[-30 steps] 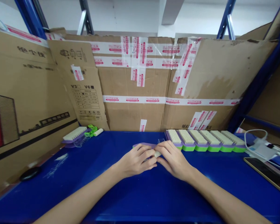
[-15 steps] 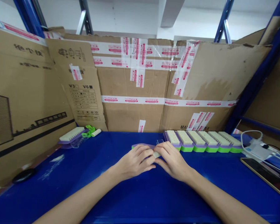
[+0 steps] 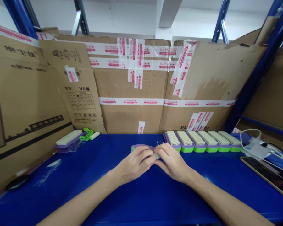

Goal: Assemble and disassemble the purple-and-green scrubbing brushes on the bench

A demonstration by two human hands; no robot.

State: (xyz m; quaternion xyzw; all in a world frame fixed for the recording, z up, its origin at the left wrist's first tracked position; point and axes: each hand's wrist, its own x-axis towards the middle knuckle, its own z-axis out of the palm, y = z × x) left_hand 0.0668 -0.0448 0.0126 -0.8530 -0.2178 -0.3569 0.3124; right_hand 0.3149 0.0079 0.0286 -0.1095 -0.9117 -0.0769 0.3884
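Left grip [image 3: 136, 161]: fingers curled, grasping a small pale piece [image 3: 156, 156], partly hidden, located between both grips over the blue desk [image 3: 141, 201]. A purple-and-green item [image 3: 141, 146] shows just behind its fingers. Right grip [image 3: 171, 160]: closed on the same piece. Further right, six bristled blocks [image 3: 196, 138] stand in a row; a phone [image 3: 266, 175] lies beyond.

A single camera looks from the height of the head. It faces forward and down, across the blue table [image 3: 141, 201] to the cardboard wall [image 3: 132, 84] behind. The left hand [image 3: 136, 164] and right hand [image 3: 173, 164] appear at middle distance, below the centre.
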